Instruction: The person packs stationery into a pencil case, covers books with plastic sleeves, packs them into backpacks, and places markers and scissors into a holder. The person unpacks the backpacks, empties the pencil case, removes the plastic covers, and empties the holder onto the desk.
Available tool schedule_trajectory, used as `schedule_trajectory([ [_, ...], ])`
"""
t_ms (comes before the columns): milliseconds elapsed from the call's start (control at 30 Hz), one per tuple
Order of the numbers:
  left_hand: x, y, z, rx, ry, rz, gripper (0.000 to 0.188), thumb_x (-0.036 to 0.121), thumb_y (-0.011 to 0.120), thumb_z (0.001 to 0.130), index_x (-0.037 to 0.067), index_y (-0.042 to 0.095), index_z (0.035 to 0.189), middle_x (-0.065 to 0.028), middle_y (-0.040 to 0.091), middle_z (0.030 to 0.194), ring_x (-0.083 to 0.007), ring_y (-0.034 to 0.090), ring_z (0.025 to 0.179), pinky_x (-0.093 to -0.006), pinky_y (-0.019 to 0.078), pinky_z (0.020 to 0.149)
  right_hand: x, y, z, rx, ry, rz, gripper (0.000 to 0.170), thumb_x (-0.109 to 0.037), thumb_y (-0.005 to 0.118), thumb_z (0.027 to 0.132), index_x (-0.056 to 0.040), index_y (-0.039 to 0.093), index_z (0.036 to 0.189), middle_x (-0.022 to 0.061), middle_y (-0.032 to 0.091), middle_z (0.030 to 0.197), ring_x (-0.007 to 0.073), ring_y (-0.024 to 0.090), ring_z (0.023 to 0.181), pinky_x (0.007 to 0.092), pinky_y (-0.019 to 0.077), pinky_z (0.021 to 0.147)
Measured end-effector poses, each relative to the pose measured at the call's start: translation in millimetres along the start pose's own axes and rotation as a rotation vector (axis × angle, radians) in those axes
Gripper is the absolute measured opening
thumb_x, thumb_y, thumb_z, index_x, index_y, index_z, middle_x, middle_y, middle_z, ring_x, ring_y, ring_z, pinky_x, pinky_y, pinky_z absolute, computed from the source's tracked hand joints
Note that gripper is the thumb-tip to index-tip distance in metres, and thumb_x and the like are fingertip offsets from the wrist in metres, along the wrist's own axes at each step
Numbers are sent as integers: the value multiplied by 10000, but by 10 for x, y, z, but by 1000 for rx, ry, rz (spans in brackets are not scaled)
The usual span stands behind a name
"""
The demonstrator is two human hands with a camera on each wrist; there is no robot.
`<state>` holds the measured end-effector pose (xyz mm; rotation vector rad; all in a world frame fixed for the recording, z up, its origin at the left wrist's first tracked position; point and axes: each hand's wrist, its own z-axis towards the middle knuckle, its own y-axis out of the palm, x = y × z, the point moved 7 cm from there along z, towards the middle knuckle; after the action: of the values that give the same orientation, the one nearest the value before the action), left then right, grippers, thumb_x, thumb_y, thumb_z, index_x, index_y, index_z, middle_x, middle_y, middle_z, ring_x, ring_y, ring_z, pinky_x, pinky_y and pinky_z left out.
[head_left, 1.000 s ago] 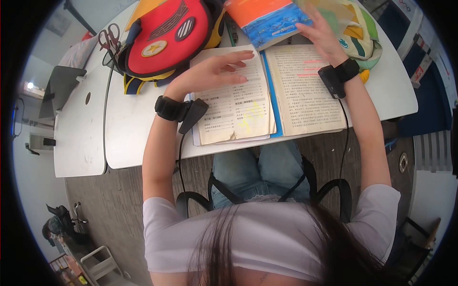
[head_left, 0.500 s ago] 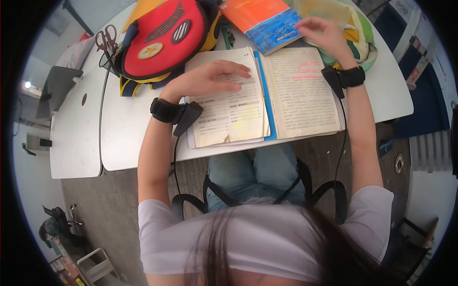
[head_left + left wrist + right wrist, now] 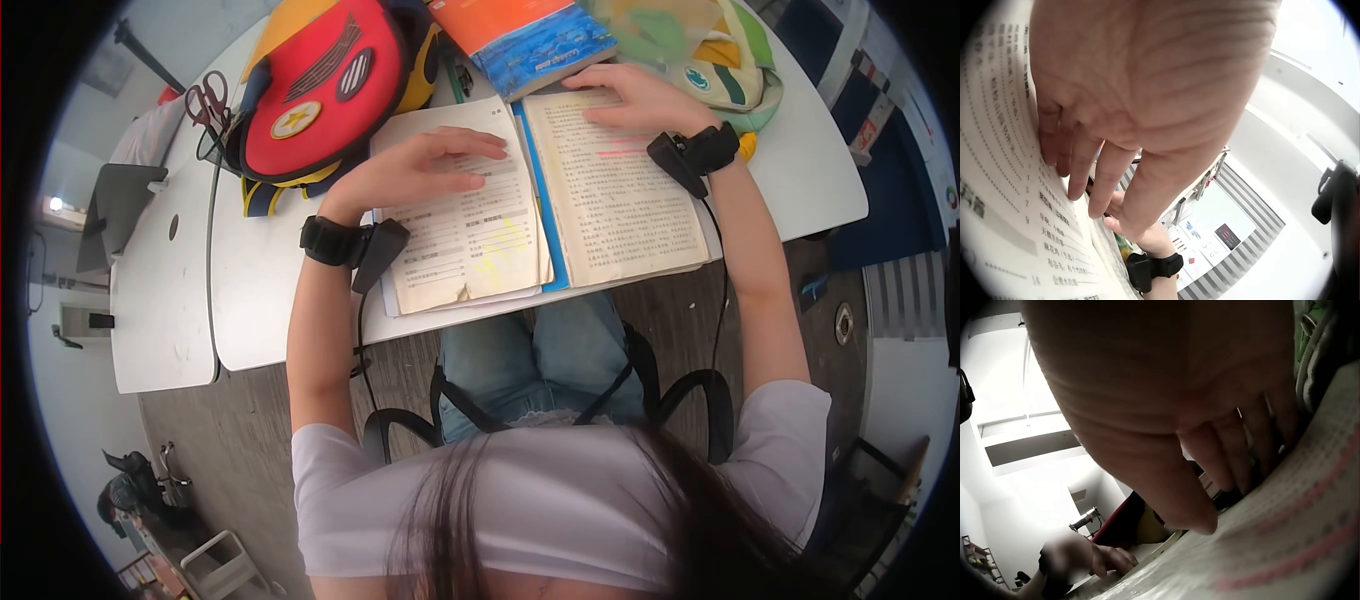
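Observation:
An open book point(image 3: 475, 262) lies near the table's front edge, a blue strip down its middle. Its left page lists contents with yellow marks; the right page point(image 3: 620, 220) carries dense text with pink highlighting. My left hand point(image 3: 425, 170) is spread palm down over the left page, fingers lightly bent and thumb apart. At the top of the right page is my right hand point(image 3: 650, 100), its fingers point(image 3: 1229, 456) reaching down to the paper. Its fingertips come close to an orange and blue book point(image 3: 540, 50) lying beyond the pages. Neither hand grips anything.
A red backpack point(image 3: 325, 90) with round badges stands at the back left, beside scissors point(image 3: 207, 98) in a holder. At the back right is a green and white bag point(image 3: 725, 85). The white table point(image 3: 270, 310) has a seam on its left.
My right hand has come away from the orange and blue book's edge and lowered onto the top of the right page. My left hand stays over the left page.

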<state>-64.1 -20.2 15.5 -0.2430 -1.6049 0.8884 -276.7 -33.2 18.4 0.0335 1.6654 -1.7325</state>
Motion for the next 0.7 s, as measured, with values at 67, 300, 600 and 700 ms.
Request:
schedule_trajectory([
  [67, -2, 11, -4, -21, -28, -57, 356, 167, 593, 844, 54, 538, 1177, -94, 469, 1274, -208, 419, 1197, -317, 334, 1003, -28, -11, 16, 27, -122, -123, 423, -151, 619, 753, 8, 545, 1138, 121, 559, 1082, 239, 535, 1006, 314, 419, 863],
  [300, -8, 8, 2, 6, 7, -109, 374, 200, 605, 844, 49, 537, 1180, -94, 504, 1228, -195, 479, 1132, -302, 378, 965, 30, -70, 21, 55, 22, -91, 383, -205, 653, 738, 0, 572, 1051, 80, 517, 948, 222, 519, 928, 303, 418, 818],
  [600, -14, -1, -3, 24, -19, -132, 409, 222, 605, 847, 36, 523, 1201, -98, 525, 1207, -179, 500, 1099, -287, 385, 949, -81, -141, 20, 5, -115, 343, 240, -238, 633, 811, -22, 559, 885, 57, 598, 922, 126, 548, 872, 259, 436, 783],
  [700, 47, -14, -33, 45, -99, -115, 432, 267, 580, 864, 18, 513, 1210, -96, 545, 1186, -167, 526, 1051, -277, 402, 918, -234, -172, 20, 15, -124, 387, 194, -226, 610, 842, -40, 554, 852, 49, 575, 1008, 116, 539, 906, 262, 425, 821],
])
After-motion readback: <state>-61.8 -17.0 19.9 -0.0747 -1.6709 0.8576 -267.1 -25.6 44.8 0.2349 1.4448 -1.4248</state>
